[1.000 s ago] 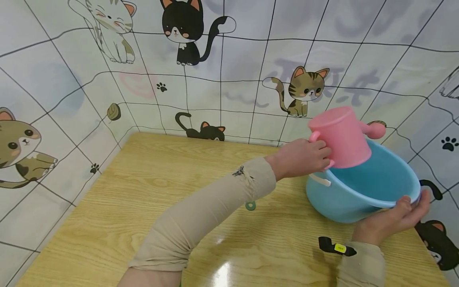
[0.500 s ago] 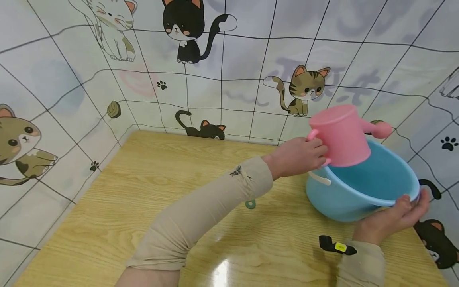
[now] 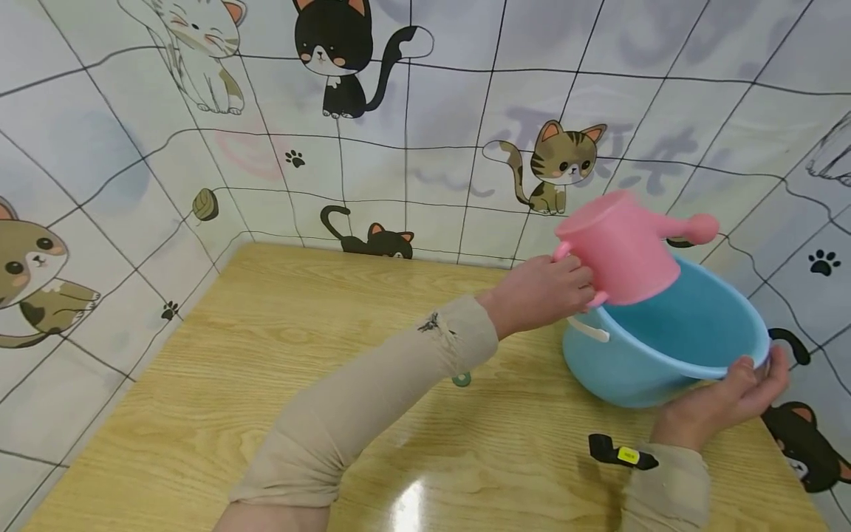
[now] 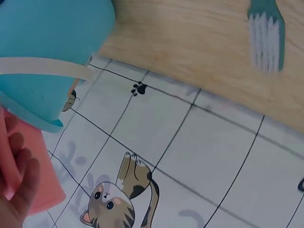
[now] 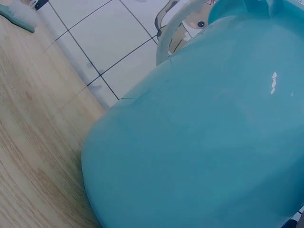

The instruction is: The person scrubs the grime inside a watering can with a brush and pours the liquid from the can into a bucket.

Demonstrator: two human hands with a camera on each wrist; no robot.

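My left hand (image 3: 548,293) grips the handle of a pink toy watering can (image 3: 625,251). The can is held tilted over the far left rim of a light blue bucket (image 3: 625,377), with its round-ended spout pointing right. At the bucket's near right side, my right hand (image 3: 721,395) holds the rim, thumb at the top edge. The left wrist view shows fingers (image 4: 26,185) around the pink handle beside the bucket (image 4: 57,33). In the right wrist view the bucket's wall (image 5: 199,133) fills most of the picture, and no right fingers can be made out.
A green brush (image 4: 267,42) with white bristles lies on the wooden table (image 3: 266,355); in the head view mostly its ring end (image 3: 462,379) shows beside my left sleeve. Cat-printed walls (image 3: 439,170) stand behind and to the sides. A white bail (image 3: 588,329) hangs on the bucket.
My left hand has shifted slightly left with the watering can, which is now tilted more, its spout end a little higher. My right hand keeps its place on the bucket rim.
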